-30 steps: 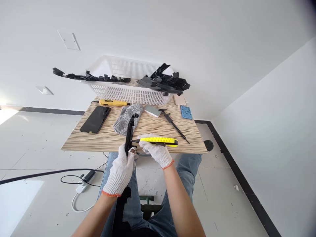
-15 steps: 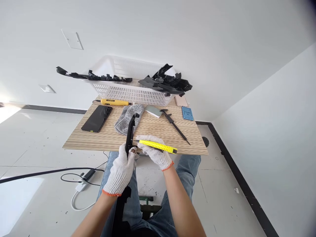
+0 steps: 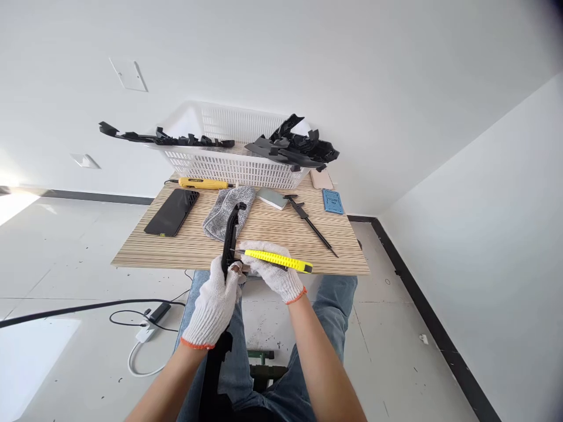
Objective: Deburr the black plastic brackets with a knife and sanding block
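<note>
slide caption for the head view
Gloved left hand grips a black part; gloved right hand holds a yellow knife beside it.

I read materials over head feed: black strip (image 3: 230,234) looks matt plastic; knife (image 3: 277,259), ribbed plastic. Gloves (image 3: 212,313) on hands (image 3: 275,275): rough, ribbed knit cloth. Table (image 3: 277,228): wood-look, mostly matt. Towel (image 3: 223,214): fuzzy cloth. Phone (image 3: 172,211): smooth, glossy. Basket (image 3: 229,170): white plastic. Floor (image 3: 101,252): smooth, shiny tile.

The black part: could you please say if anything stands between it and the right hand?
Nothing visible blocks it: only the tip of the yellow knife, held in the right hand, extends toward the black part.
</note>
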Demonstrator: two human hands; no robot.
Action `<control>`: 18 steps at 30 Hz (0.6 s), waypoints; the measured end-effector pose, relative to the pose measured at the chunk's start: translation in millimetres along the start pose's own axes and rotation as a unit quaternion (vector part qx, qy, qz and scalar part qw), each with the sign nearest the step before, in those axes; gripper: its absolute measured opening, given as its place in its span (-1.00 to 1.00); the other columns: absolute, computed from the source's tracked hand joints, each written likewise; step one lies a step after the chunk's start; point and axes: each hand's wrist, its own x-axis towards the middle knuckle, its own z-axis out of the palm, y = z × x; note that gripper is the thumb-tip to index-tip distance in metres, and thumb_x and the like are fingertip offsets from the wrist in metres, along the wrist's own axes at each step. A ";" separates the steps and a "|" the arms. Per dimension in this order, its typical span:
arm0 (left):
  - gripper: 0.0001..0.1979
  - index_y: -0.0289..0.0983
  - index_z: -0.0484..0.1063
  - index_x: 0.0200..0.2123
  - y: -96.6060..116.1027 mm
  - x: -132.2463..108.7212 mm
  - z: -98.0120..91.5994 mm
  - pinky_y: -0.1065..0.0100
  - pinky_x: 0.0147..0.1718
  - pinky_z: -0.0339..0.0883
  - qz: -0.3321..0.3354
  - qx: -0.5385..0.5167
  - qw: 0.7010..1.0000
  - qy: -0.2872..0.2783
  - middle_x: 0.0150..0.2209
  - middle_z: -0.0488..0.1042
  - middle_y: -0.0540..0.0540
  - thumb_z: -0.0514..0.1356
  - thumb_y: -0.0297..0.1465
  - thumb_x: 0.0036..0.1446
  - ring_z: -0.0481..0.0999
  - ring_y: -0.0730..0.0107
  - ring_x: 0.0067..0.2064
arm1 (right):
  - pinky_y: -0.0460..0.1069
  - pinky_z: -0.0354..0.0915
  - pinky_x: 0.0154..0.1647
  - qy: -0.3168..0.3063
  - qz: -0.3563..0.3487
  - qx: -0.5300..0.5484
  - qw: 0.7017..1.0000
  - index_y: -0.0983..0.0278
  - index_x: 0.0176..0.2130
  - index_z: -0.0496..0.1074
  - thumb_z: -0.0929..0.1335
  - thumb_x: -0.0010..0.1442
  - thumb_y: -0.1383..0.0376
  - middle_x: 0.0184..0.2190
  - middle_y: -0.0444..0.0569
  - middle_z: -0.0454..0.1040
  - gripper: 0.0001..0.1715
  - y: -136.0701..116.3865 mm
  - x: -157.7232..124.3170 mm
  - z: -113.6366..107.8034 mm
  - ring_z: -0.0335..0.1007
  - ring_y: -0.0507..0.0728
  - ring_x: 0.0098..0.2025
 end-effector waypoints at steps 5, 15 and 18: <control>-0.64 -0.11 0.30 0.05 -1.6 1.0 1.2 0.27 -0.39 0.32 -0.006 -0.005 1.000 -0.014 -0.52 0.52 0.00 -0.02 -0.10 0.31 0.56 0.13 -0.47 | 0.13 0.49 0.08 -0.009 0.001 0.023 1.000 0.20 -0.12 0.64 0.49 0.16 0.15 -0.06 0.00 0.64 -0.70 -2.3 -0.7 -1.8 0.57 0.22 -0.01; -0.61 -0.10 0.29 0.03 -2.2 2.6 3.2 0.25 -0.39 0.36 -0.020 -0.042 0.999 -0.024 -0.56 0.52 0.06 -0.03 -0.01 0.32 0.55 0.17 -0.51 | -0.06 0.43 -0.43 0.079 0.067 0.064 0.993 0.17 -0.13 0.63 0.49 0.12 0.13 -0.19 -0.06 0.61 -0.69 -7.3 2.4 1.9 0.46 0.02 -0.43; -0.56 -0.11 0.29 0.02 -2.9 2.9 2.3 0.22 -0.39 0.39 -0.017 -0.086 0.996 -0.029 -0.52 0.56 0.03 -0.02 0.05 0.30 0.56 0.15 -0.51 | -0.10 0.35 -0.51 0.062 0.097 0.086 0.990 0.20 -0.15 0.64 0.53 0.03 0.14 -0.23 -0.07 0.61 -0.64 -9.5 1.1 1.1 0.37 -0.03 -0.50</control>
